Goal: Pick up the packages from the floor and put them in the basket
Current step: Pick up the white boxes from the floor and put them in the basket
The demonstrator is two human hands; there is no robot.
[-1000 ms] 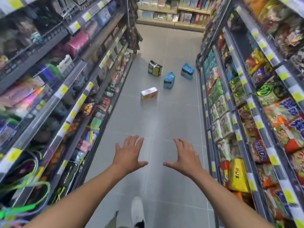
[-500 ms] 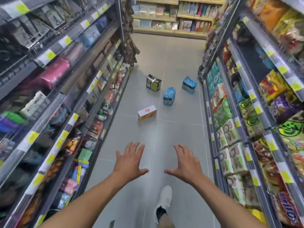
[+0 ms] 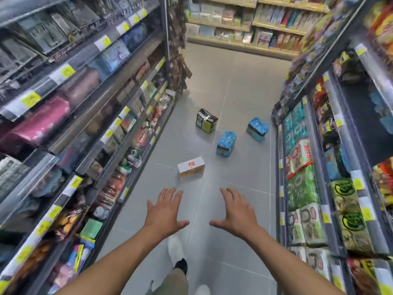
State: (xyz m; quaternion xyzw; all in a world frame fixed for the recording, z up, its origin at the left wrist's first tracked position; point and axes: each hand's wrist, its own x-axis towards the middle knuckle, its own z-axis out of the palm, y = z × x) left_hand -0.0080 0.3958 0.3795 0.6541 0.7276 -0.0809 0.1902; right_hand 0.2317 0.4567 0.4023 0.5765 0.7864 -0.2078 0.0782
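Note:
Several packages lie on the grey aisle floor ahead of me. Nearest is a white and orange box (image 3: 191, 167). Behind it stands a blue pack (image 3: 226, 143), with a second blue pack (image 3: 257, 128) to its right near the shelf. A dark green and yellow pack (image 3: 206, 120) sits farthest back on the left. My left hand (image 3: 164, 211) and my right hand (image 3: 236, 211) are stretched out in front of me, palms down, fingers spread, holding nothing. Both hover short of the white box. No basket is in view.
Stocked shelves (image 3: 89, 133) line the left side and snack shelves (image 3: 319, 171) line the right, leaving a narrow tiled aisle (image 3: 234, 81). Another shelf (image 3: 244, 24) closes the far end. My white shoes (image 3: 176, 248) are on the floor below my arms.
I have walked forward along the aisle, so the packages appear closer and lower in view. Both hands stay spread and empty in the same pose.

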